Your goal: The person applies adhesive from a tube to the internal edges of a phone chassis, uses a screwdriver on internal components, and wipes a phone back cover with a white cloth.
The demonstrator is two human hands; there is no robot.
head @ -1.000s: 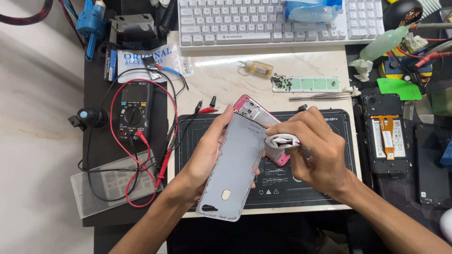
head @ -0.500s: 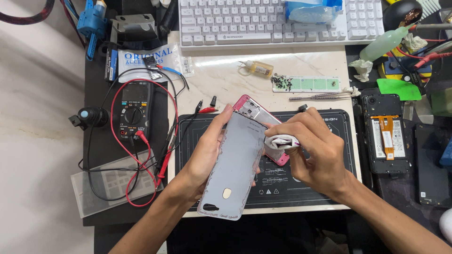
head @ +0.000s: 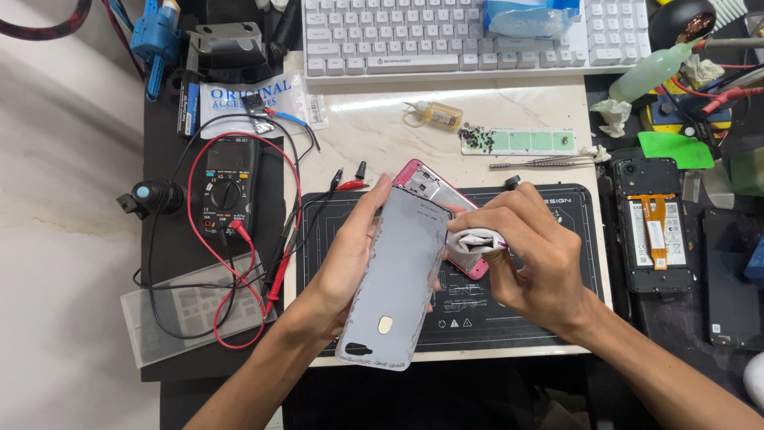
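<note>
While I watch from the head view, little separates this moment from half a second ago.
Left hand: my left hand (head: 354, 259) is clasped on the long edge of the grey, flat plastic phone back cover (head: 398, 283), centre of the frame, tilted as before.
Right hand: my right hand (head: 529, 263) is pinched on a small crumpled white cloth wad (head: 473, 240), pressed against the cover's upper right edge; no shift that I can see.
Behind the cover: the pink-framed opened phone body (head: 434, 187) lies on the black rectangular work mat (head: 549, 318), unmoved.
Left of frame: the black multimeter with red leads (head: 227, 187) is unchanged.
</note>
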